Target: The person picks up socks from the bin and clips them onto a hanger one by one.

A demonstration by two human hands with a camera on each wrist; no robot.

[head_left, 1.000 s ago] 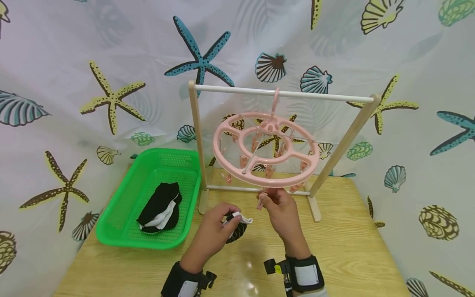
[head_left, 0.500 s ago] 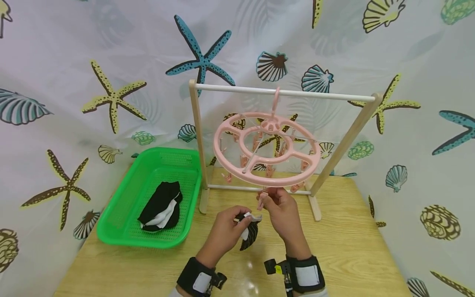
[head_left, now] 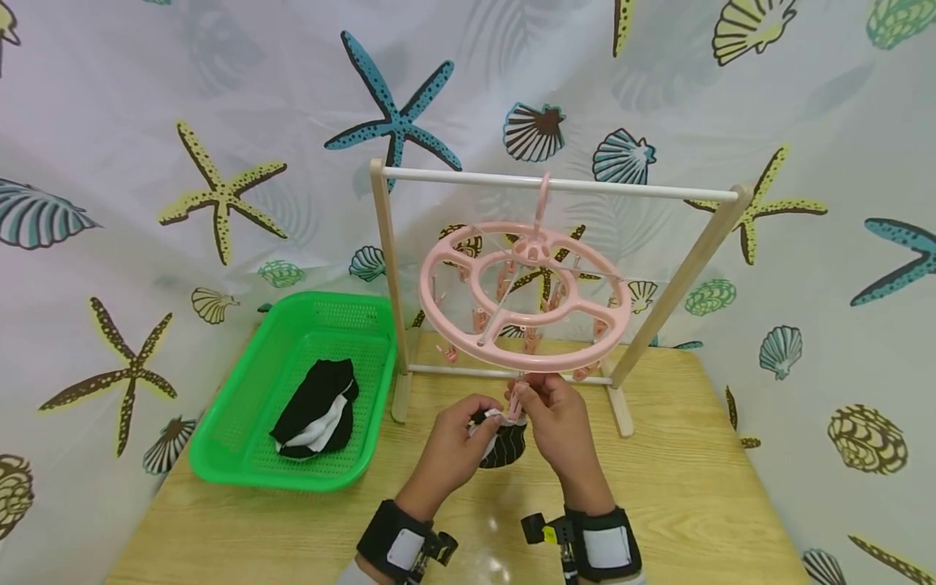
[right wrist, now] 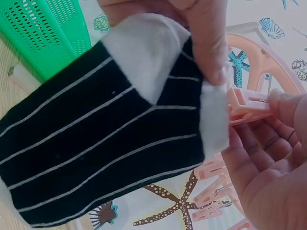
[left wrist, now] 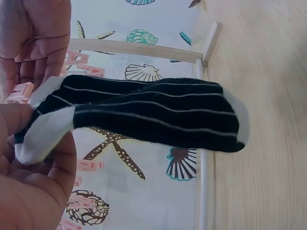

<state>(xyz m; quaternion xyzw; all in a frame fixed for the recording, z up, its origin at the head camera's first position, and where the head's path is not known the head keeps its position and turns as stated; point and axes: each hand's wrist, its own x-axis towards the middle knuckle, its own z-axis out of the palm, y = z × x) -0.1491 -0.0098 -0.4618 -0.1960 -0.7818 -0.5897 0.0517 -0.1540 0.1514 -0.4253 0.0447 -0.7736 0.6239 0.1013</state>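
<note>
Seashell-and-starfish curtains [head_left: 219, 122] hung behind a wooden table [head_left: 695, 487], and over its middle a black striped sock [head_left: 504, 443] with a white cuff hung between the two hands, just below the near rim of a pink round hanger [head_left: 522, 296]. From the left, the left hand [head_left: 449, 447] pinched the sock's white cuff between thumb and fingers, the rest of the sock dangling free above the tabletop. Beside it, the right hand [head_left: 559, 422] squeezed a pink clip [head_left: 515, 400] that dangled from the hanger's rim; in the right wrist view the clip [right wrist: 247, 108] touched the edge of the white cuff, though whether its mouth had closed on the cloth could not be told. Both hands were close together, almost touching. More pink clips hung under the hanger, which hooked over the white bar of a small wooden rack [head_left: 383, 268] standing at the far middle of the table. To the left sat a green basket [head_left: 241, 422] with another black-and-white sock [head_left: 318, 410] lying in it. Black wrist straps wrapped both forearms at the near edge.
</note>
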